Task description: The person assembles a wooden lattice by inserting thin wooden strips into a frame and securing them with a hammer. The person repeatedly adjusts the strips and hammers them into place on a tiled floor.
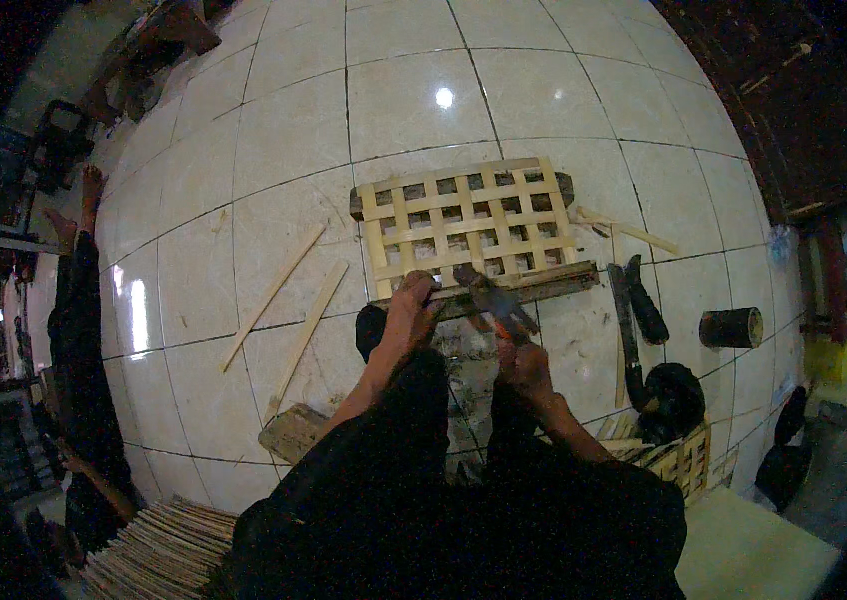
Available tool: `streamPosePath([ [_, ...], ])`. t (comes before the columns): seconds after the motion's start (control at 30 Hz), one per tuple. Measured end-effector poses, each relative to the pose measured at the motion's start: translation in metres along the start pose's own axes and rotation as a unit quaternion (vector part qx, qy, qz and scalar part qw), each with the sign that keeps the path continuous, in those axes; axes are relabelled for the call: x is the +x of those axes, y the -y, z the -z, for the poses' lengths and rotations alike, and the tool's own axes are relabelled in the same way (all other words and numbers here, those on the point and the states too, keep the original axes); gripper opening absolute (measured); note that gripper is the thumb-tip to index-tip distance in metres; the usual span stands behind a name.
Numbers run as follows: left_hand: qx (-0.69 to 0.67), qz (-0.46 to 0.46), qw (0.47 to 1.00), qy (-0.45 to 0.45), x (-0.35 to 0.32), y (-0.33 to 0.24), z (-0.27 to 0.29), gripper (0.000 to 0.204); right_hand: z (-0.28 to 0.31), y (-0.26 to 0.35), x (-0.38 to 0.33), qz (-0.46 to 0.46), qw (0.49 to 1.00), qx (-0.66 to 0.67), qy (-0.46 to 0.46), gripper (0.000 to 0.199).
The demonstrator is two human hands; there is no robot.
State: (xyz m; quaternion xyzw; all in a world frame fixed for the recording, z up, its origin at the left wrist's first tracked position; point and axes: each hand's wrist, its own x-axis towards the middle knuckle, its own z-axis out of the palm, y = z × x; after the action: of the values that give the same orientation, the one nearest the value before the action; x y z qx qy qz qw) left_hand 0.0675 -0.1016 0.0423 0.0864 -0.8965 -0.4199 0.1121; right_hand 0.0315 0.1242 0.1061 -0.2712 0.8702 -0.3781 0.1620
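Observation:
A woven panel of pale flat strips [472,228] lies in front of me, with square gaps between its strips. Dark wooden pieces run along its far and near sides; the near wooden bar [566,284] crosses just ahead of my knees. My left hand [412,305] is closed at this bar's left part, fingertips pinched by the panel's near edge; what they pinch is too small to see. A hammer [492,295] with a reddish grip is in my right hand [526,368], its head over the near bar beside my left fingers. The hammer is slightly blurred.
Loose pale strips [309,340] lie on the tiled floor to the left, near a wooden block [291,432]. Bundled sticks [159,552] are at lower left. Long dark tools [647,305] and a black cylinder [731,328] lie right. Another person's legs [89,330] stretch along the far left.

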Motion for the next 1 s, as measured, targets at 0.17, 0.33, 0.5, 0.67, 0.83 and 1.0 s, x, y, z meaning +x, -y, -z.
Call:
streamPosePath([
  [0.17,-0.026,-0.048,0.998,-0.009,-0.001,0.009,-0.012,0.039,-0.029,-0.045,0.01,-0.028,0.993,-0.061,0.093,0.041],
  [0.33,-0.04,-0.019,0.999,0.026,0.006,0.004,0.004,0.033,-0.002,-0.02,0.003,-0.054,0.982,0.182,0.014,0.035],
  [0.5,-0.016,-0.051,0.998,0.024,0.01,0.0,0.005,0.029,-0.011,-0.031,-0.01,-0.081,0.966,0.232,-0.085,0.032],
  [0.67,0.005,0.006,0.999,0.053,0.01,0.006,0.003,0.029,-0.021,-0.039,-0.006,0.008,0.998,-0.049,0.032,0.033],
  [0.83,0.014,-0.021,0.999,0.041,0.009,0.008,0.0,0.028,-0.007,-0.006,0.01,-0.074,0.996,0.018,0.044,0.046],
  [1.0,0.012,-0.009,0.999,0.052,0.007,-0.002,0.003,0.025,-0.029,-0.044,-0.007,0.13,0.986,-0.063,-0.083,0.05],
])
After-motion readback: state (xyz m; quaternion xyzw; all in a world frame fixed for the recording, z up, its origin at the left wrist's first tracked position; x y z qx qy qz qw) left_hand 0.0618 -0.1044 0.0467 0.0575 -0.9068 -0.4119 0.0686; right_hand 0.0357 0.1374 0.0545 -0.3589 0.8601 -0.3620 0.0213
